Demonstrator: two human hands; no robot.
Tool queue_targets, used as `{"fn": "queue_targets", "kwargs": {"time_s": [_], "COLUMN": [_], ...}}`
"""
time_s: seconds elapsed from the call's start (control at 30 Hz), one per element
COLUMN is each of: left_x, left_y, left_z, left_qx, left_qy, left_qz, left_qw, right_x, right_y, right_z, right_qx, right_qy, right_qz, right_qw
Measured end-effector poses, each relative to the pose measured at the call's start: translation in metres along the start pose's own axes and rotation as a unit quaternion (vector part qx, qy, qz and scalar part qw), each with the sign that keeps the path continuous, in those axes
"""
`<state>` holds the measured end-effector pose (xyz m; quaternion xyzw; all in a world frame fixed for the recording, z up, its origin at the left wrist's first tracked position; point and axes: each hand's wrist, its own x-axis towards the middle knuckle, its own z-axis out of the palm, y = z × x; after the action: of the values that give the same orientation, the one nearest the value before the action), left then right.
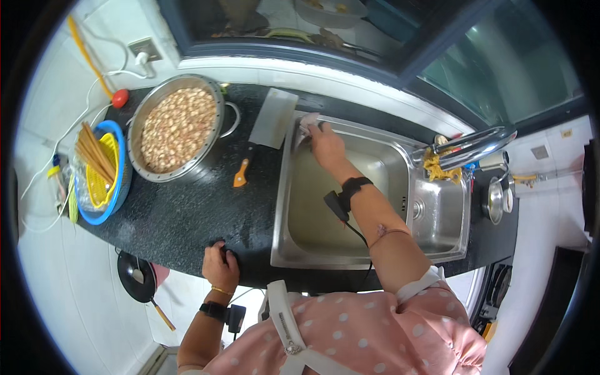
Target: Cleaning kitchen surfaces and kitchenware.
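My right hand (326, 146) reaches over the far left corner of a stainless steel sink (280, 206). It grips a crumpled, pale cloth (309, 120) against the rim. Cloudy water (318, 234) stands in the large basin below my forearm. At the counter's front edge, my left hand (221, 267) rests with its fingers loosely curled and nothing visible in it. Left of the sink lies a cleaver (274, 119), its orange-ended handle towards me. A large steel pot (176, 174) farther left holds many small, pale brown and white pieces (178, 129).
A blue basket (123, 187) at the left holds a yellow basket (108, 145) and wooden chopsticks (91, 150). Over the small right basin extends a chrome faucet (478, 149), a yellow cloth (438, 166) near it. A wok (135, 276) hangs below the counter (187, 220).
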<state>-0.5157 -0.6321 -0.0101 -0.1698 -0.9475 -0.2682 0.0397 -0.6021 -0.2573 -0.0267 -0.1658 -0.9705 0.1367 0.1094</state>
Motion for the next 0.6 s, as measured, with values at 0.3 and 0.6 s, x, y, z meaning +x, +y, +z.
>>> {"fn": "queue_targets", "kwargs": {"time_s": [0.3, 0.6], "left_x": [0.0, -0.001], "left_y": [0.004, 0.006], "left_z": [0.007, 0.01], "left_qx": [0.038, 0.05], "left_qy": [0.011, 0.011], "left_qz": [0.014, 0.014], "left_qw": [0.999, 0.999], "right_x": [-0.042, -0.076], "right_y": [0.112, 0.157], "right_z": [-0.043, -0.068], "right_qx": [-0.151, 0.024], "right_qy": [0.021, -0.003], "right_qz": [0.035, 0.192], "right_qw": [0.988, 0.981]}}
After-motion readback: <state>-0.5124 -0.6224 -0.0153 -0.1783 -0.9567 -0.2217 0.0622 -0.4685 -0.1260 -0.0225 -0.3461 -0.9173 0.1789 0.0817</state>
